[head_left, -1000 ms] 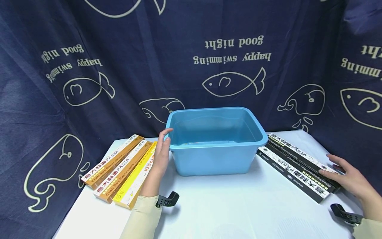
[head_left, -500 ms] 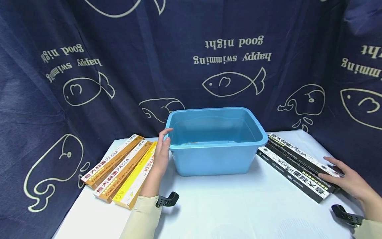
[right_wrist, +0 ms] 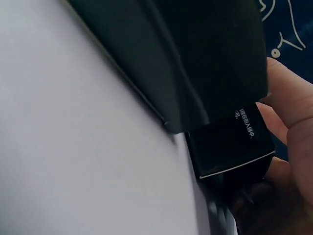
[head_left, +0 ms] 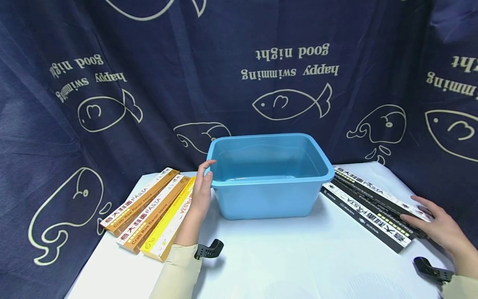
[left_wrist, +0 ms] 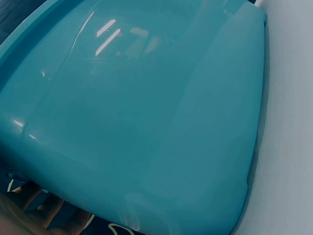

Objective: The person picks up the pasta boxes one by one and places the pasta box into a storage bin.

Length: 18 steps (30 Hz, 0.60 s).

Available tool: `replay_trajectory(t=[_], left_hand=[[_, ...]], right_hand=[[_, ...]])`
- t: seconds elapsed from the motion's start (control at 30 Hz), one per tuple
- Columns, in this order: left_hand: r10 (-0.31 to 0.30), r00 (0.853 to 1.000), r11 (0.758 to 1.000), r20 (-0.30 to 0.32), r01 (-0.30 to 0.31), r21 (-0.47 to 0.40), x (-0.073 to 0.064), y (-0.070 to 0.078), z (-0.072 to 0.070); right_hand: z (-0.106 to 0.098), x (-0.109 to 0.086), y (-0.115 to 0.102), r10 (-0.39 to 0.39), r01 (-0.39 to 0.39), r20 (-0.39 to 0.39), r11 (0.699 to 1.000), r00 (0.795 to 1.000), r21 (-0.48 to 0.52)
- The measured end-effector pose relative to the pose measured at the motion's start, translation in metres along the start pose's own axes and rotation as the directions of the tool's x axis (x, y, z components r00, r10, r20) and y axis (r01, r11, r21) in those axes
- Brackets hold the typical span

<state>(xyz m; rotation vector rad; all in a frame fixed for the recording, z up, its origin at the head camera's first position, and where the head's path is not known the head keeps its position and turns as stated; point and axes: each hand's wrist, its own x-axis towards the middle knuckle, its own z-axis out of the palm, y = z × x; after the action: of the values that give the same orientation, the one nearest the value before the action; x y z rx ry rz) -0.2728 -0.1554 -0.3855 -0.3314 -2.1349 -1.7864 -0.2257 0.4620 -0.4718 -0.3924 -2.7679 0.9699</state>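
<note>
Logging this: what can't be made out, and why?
Head view: far end of the front black box, behind the blue tub.
Left wrist view: much of the left hand, cut by the lower-left corner.
Right wrist view: part of the right hand, beyond the right edge.

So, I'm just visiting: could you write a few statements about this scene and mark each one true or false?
1. The left hand holds the blue bin at its rim. True.
2. The bin is upside down. False: its opening faces up.
3. The yellow box lies beside a brown box. True.
4. The right hand is at the near ends of the black boxes. True.
5. Those black boxes lie left of the bin. False: they lie to its right.
</note>
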Motion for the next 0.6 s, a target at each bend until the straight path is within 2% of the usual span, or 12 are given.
replay_trajectory(t=[0.23, 0.43, 0.6], left_hand=[[0.003, 1.0, 1.0, 0.007, -0.003, 0.002, 0.0, 0.001, -0.0007], [-0.009, 1.0, 1.0, 0.007, 0.008, 0.013, -0.0011, 0.0012, -0.0011], [-0.005, 1.0, 1.0, 0.01, 0.005, 0.009, -0.0004, 0.0007, -0.001]], right_hand=[[0.0021, -0.0021, 0.0022, -0.046, 0.044, -0.022, 0.998, 0.999, -0.051], [-0.0008, -0.0039, 0.0035, -0.113, 0.115, 0.043, 0.993, 0.993, -0.035], [-0.0001, -0.0046, 0.006, -0.125, 0.126, 0.059, 0.992, 0.99, -0.002]])
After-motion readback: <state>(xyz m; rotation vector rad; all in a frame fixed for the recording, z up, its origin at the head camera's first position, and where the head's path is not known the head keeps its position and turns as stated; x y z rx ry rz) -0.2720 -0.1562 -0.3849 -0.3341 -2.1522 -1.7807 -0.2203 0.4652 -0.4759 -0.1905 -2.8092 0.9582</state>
